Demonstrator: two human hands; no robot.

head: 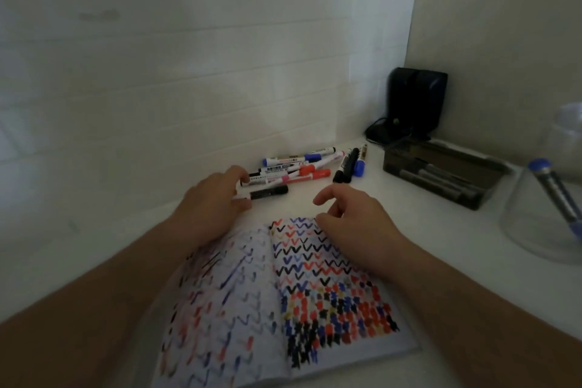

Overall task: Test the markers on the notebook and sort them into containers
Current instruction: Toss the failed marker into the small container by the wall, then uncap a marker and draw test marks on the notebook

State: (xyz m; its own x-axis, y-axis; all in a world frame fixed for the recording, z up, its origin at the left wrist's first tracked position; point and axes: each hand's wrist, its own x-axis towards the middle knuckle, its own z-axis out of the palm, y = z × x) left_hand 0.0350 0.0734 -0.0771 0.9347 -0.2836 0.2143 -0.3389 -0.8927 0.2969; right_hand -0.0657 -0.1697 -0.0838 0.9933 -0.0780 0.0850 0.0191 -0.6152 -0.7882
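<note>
White desk (346,198), tiled wall (189,72), perhaps dim

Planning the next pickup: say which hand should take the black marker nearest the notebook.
Left. The left hand is already at the black marker's end; the right hand hovers empty over the notebook.
</note>
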